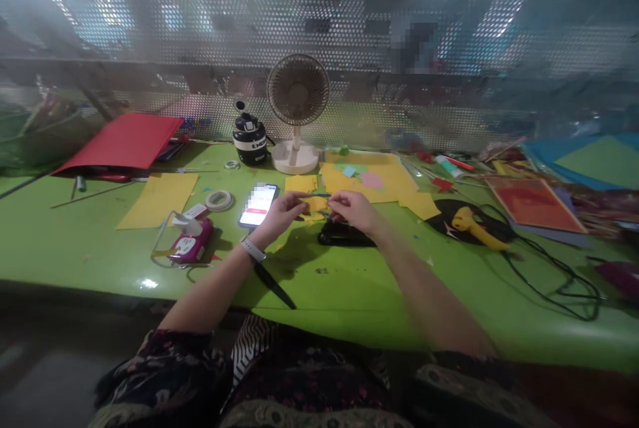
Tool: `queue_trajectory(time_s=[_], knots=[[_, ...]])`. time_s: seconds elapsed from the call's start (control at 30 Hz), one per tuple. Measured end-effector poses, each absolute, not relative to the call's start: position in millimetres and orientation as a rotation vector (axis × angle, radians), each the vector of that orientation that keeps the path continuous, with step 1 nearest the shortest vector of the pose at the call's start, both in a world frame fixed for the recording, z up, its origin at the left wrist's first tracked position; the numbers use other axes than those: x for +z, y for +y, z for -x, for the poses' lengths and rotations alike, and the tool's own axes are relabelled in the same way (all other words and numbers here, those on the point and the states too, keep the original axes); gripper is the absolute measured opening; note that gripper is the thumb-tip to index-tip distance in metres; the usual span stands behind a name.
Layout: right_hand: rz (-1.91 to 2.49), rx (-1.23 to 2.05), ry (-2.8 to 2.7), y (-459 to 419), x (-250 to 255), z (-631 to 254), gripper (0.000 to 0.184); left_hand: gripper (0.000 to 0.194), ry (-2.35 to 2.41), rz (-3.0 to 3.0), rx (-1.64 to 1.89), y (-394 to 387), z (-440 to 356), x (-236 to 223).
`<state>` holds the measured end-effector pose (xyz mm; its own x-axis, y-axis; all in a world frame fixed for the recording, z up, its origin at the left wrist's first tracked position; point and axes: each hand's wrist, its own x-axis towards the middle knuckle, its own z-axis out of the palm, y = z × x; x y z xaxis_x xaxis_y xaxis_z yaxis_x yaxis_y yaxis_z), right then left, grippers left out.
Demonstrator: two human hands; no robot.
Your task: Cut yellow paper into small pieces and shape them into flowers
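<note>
Between my two hands stretches a thin blue-green strip (320, 196), held just above the table. My left hand (285, 208) pinches its left end, and the fingertips of my right hand (352, 207) are closed at the other end. Whether it is paper or something else, I cannot tell. Small yellow paper pieces (315, 205) lie beneath and behind the fingers. Under my right hand sits a long black object (344, 236), partly covered, its kind unclear. Beside my left hand is a phone (258, 205) with a lit screen. A black pen-like tool (274, 285) lies below my left wrist.
A desk fan (298, 90) and a black-and-white bottle (250, 142) stand at the back. Left are a tape roll (218, 200), a magenta device (192, 241) and a red folder (127, 142). Right, a yellow glue gun (476, 228) trails a looping cable (554, 295).
</note>
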<state>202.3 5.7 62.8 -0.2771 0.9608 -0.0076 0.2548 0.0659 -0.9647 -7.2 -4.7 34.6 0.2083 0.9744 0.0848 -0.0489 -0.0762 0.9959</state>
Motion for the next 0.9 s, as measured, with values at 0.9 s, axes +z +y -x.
queue_trajectory(time_s=[0.9], knots=[[1.132, 1.461, -1.470, -6, 67, -189, 0.014, 0.049, 0.839, -1.014, 1.145, -5, 3, 24]])
